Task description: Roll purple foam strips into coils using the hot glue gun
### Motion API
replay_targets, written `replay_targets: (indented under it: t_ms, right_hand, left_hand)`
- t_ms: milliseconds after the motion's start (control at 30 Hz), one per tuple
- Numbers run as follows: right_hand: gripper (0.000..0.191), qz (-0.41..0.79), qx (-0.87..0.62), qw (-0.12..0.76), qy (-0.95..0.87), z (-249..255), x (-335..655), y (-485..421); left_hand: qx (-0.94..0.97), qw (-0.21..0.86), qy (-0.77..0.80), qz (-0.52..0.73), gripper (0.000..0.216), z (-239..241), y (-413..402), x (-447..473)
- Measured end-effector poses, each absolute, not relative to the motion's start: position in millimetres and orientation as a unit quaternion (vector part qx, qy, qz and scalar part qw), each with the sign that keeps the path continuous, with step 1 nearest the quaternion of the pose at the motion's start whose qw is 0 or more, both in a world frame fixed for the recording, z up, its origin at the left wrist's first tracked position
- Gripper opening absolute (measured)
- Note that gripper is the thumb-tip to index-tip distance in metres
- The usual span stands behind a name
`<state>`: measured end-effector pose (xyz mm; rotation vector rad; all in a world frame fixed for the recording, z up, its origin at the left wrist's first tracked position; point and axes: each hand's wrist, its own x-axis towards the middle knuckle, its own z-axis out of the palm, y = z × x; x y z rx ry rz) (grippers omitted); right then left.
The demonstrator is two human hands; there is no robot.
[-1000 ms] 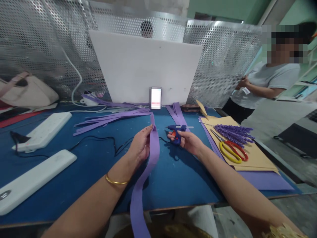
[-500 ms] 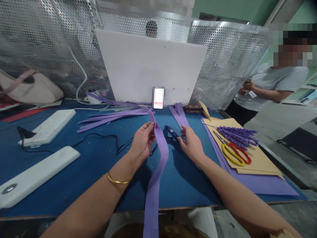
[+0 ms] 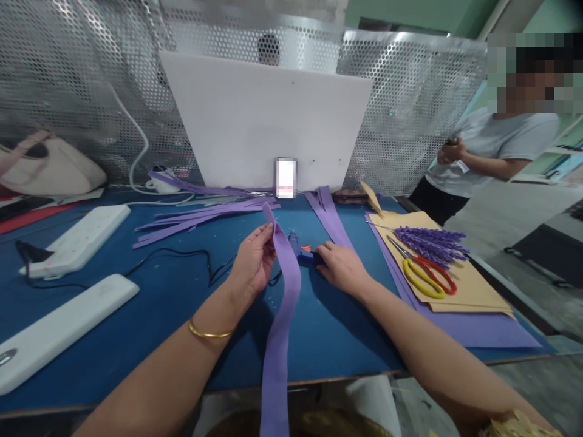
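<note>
My left hand (image 3: 252,258) pinches a long purple felt strip (image 3: 288,285) near its upper end. The strip curves down over the table's front edge and out of view at the bottom. Just right of it, my right hand (image 3: 340,265) has its fingers wrapped round the handle of a blue glue gun (image 3: 302,252). A bit of orange shows on the gun, and its nozzle points away from me. Purple strips (image 3: 334,221) lie behind my right hand, and more cut strips (image 3: 200,218) are spread behind my left.
Right: scissors (image 3: 423,276) and purple lavender-like stems (image 3: 430,244) on tan sheets (image 3: 473,297). Left: a power strip (image 3: 77,243) and a long white device (image 3: 68,331). A black cord (image 3: 168,250) crosses the table. A lit phone (image 3: 286,178) leans on a white board (image 3: 268,121). A person (image 3: 492,145) stands at right.
My right hand has closed round the glue gun, which has turned upright in the grip. My left hand still pinches the strip. The view has shifted slightly to the right.
</note>
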<state>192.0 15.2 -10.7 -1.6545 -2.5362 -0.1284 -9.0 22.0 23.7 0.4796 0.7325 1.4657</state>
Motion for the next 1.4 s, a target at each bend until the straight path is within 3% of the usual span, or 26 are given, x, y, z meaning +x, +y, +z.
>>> replay_targets:
  t_ms: [200, 333, 467, 633, 733, 833, 967, 1067, 1167, 1233, 1300, 1400]
  right_hand:
    - [0.032, -0.056, -0.521, 0.045, -0.851, -18.5, 191.8, 22.3]
    - [0.036, -0.038, -0.524, 0.092, -0.846, -23.7, 187.4, 21.2]
    - [0.028, 0.119, -0.565, 0.247, -0.778, -26.9, 188.0, 28.0]
    - [0.027, 0.39, -0.561, 0.468, -0.561, -27.7, 192.1, 41.1]
    - [0.029, 0.52, -0.532, 0.494, -0.451, -29.5, 191.7, 43.7]
    - [0.03, 0.56, -0.512, 0.478, -0.442, -32.5, 189.4, 43.0]
    - [0.034, 0.477, -0.553, 0.436, -0.526, -33.3, 188.5, 40.0]
    - [0.036, 0.282, -0.639, 0.347, -0.626, -29.5, 190.3, 35.2]
    - [0.038, 0.098, -0.674, 0.246, -0.69, -24.8, 192.1, 29.9]
    - [0.038, 0.039, -0.672, 0.205, -0.71, -22.2, 192.9, 27.8]
    - [0.036, 0.022, -0.662, 0.209, -0.719, -19.5, 193.1, 26.7]
    - [0.034, 0.114, -0.595, 0.334, -0.722, -14.1, 189.2, 21.2]
  left_hand:
    - [0.207, 0.661, 0.332, 0.641, 0.014, 25.0, 21.3, -7.6]
    - [0.195, 0.663, 0.338, 0.639, 0.015, 26.8, 21.3, -7.8]
    - [0.191, 0.658, 0.341, 0.643, 0.014, 26.3, 23.5, -9.5]
    - [0.211, 0.645, 0.353, 0.644, 0.015, 15.3, 28.2, -8.3]
    - [0.2, 0.66, 0.385, 0.613, 0.014, 9.7, 28.5, -5.6]
    - [0.19, 0.69, 0.413, 0.564, 0.015, 11.7, 24.8, -3.8]
    - [0.203, 0.738, 0.423, 0.486, 0.014, 20.6, 15.9, -4.4]
    - [0.245, 0.76, 0.43, 0.421, 0.009, 22.2, 11.8, -5.9]
    - [0.305, 0.71, 0.456, 0.443, 0.011, 18.9, 13.9, -8.3]
    - [0.327, 0.659, 0.468, 0.49, 0.014, 17.4, 17.5, -10.4]
    - [0.326, 0.635, 0.451, 0.536, 0.018, 18.0, 20.4, -11.7]
    - [0.317, 0.629, 0.389, 0.594, 0.024, 20.7, 20.0, -10.1]
